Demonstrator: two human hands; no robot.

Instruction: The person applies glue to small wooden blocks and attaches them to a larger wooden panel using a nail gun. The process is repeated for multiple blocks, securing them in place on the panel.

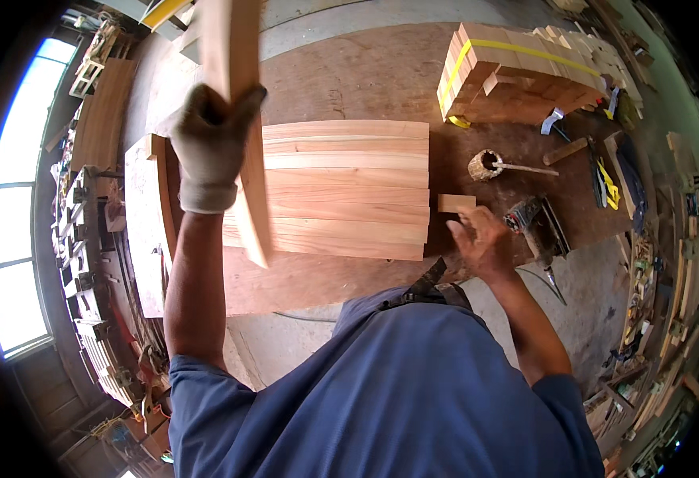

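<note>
My left hand [208, 151], in a pale work glove, is closed around a long wooden board [234, 48] that stands tilted above the table's left part and looks blurred at its upper end. Beneath it, several planed boards [341, 183] lie side by side in a flat row. My bare right hand [485, 243] is at the right end of that row, with thumb and fingers apart. Its fingertips are right by a small wood block [456, 203]; whether they touch it I cannot tell.
A brown worktable [325, 285] carries a strapped wood bundle [525, 72] at the far right. Nearer are a round pot [485, 165] with a stick in it, an air nailer [534, 227] and yellow-handled pliers [607, 185]. A wood piece [144, 231] lies at the left.
</note>
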